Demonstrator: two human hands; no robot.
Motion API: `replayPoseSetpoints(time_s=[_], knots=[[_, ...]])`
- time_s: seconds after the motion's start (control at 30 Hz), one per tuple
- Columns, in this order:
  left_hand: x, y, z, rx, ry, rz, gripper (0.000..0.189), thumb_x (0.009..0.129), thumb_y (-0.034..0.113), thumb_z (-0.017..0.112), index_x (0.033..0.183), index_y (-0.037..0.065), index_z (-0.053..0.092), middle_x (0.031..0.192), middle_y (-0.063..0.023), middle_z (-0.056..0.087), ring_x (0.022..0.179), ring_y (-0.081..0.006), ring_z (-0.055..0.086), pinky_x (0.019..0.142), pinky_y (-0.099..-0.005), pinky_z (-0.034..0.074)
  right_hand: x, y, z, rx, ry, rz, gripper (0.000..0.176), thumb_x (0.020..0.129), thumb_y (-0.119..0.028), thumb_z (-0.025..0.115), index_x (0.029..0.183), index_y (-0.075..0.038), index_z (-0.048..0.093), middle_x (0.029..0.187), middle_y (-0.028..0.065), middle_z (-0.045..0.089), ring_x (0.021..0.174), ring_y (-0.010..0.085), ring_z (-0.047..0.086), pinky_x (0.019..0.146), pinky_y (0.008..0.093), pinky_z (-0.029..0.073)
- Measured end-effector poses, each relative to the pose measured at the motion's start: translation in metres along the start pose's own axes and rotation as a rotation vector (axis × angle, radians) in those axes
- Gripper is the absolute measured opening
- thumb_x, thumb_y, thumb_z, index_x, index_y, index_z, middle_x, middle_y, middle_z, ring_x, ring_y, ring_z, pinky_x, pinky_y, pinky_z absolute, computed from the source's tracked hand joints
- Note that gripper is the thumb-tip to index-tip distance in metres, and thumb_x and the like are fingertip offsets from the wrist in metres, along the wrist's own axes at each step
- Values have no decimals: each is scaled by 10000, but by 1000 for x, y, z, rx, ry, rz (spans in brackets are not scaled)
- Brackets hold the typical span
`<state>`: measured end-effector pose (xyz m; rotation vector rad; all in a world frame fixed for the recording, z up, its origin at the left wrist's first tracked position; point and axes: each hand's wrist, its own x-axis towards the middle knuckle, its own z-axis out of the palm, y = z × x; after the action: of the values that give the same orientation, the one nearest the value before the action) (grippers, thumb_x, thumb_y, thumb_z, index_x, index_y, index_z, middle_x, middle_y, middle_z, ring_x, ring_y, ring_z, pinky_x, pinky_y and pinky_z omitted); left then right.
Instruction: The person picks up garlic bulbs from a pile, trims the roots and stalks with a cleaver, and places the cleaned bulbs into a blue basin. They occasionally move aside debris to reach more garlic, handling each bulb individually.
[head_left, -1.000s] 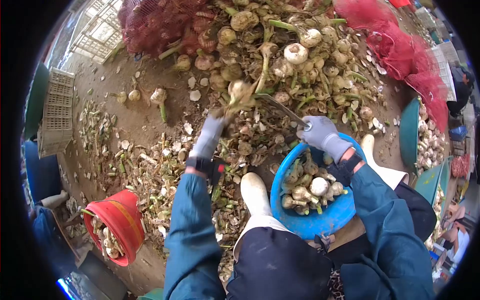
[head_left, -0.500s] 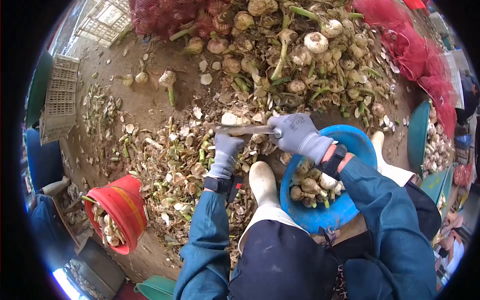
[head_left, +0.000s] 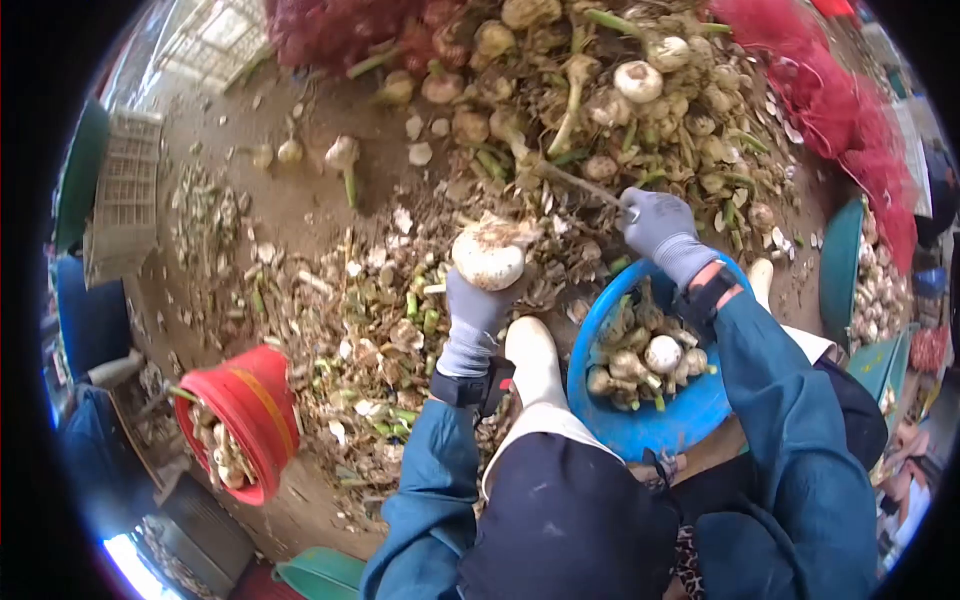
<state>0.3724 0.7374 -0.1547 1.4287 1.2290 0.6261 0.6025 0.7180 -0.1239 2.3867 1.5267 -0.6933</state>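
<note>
In my gloved left hand (head_left: 476,308) is a large white garlic bulb (head_left: 488,262), its brown, ragged root side turned up and away from me. My gloved right hand (head_left: 662,230) is closed around a knife (head_left: 582,186), whose narrow blade points up and left over the garlic heap, apart from the bulb. Below the right forearm, a blue basin (head_left: 640,440) holds several garlic bulbs (head_left: 640,350) with stubby stems. Cut stems and peelings (head_left: 380,340) cover the ground under my left hand.
A heap of untrimmed garlic (head_left: 640,110) lies ahead, beside red mesh sacks (head_left: 840,110). At left, a tilted red bucket (head_left: 245,385) contains garlic; a white crate (head_left: 125,190) stands behind it. My white boot (head_left: 532,360) is left of the basin.
The knife has swung away from the bulb, up and right with my right hand. My left hand has moved slightly right and down, and the bulb now shows clearly.
</note>
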Motion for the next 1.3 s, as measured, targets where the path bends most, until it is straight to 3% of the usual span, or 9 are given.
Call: replayPoseSetpoints(time_s=[0.13,0.3,0.37,0.6,0.77,0.9,1.03,1.17,1.3], knots=[[10,-38,10,-177,46,-136,498,573,178,757,994,29,536,910,-87,601,802,-170,588,727,-262,462,-23,-46,-22,-54,-98,-291,135,738,-175,466,848,-146,538,748,89,589,725,257,587,637,377,458],[13,-29,8,685,-309,24,432,668,264,665,1041,80,549,1002,-78,587,922,-201,549,811,-309,424,-38,-73,-15,14,-23,-554,184,660,-179,539,835,-126,515,741,71,567,726,252,580,616,374,456],[7,-30,10,-50,-201,-241,394,664,209,672,1020,77,568,1000,-74,592,913,-197,553,803,-305,423,-37,-76,-16,-9,-70,-556,201,648,-177,555,836,-127,506,764,64,566,737,248,580,611,368,456],[-11,-11,19,-309,4,-298,333,612,83,716,915,11,597,887,-69,617,761,-137,580,684,-262,464,-23,-51,11,38,-38,-529,170,637,-161,566,789,-133,495,734,54,555,756,251,571,622,363,454],[-18,42,-15,820,328,766,140,733,89,565,862,49,601,785,-90,599,727,-215,587,685,-299,487,1,-13,11,104,-94,-59,194,702,-229,503,850,-141,590,846,82,610,787,268,584,675,371,460],[-3,42,-28,533,191,708,186,714,43,558,899,30,566,845,-98,591,801,-224,579,743,-315,476,-2,-24,12,824,-167,23,260,755,-321,551,881,-99,600,793,67,627,744,192,601,654,313,477],[17,36,-14,228,187,557,464,674,13,568,1120,-2,444,1076,-145,470,1042,-242,455,827,-315,441,4,-49,27,2213,-554,101,206,780,-200,597,883,-21,589,857,62,607,764,128,581,654,267,474],[7,13,6,-1264,-29,-520,296,823,225,484,1075,69,481,964,-82,561,846,-230,571,728,-374,490,-3,-50,5,1617,-310,-158,234,730,-146,637,902,3,583,819,60,606,758,131,573,679,256,458],[10,12,13,-1337,-127,-593,256,814,226,482,981,36,519,909,-95,567,799,-196,574,674,-330,499,8,-46,-4,909,-256,-364,222,680,-206,634,872,-98,613,794,42,614,758,125,578,713,259,442]])
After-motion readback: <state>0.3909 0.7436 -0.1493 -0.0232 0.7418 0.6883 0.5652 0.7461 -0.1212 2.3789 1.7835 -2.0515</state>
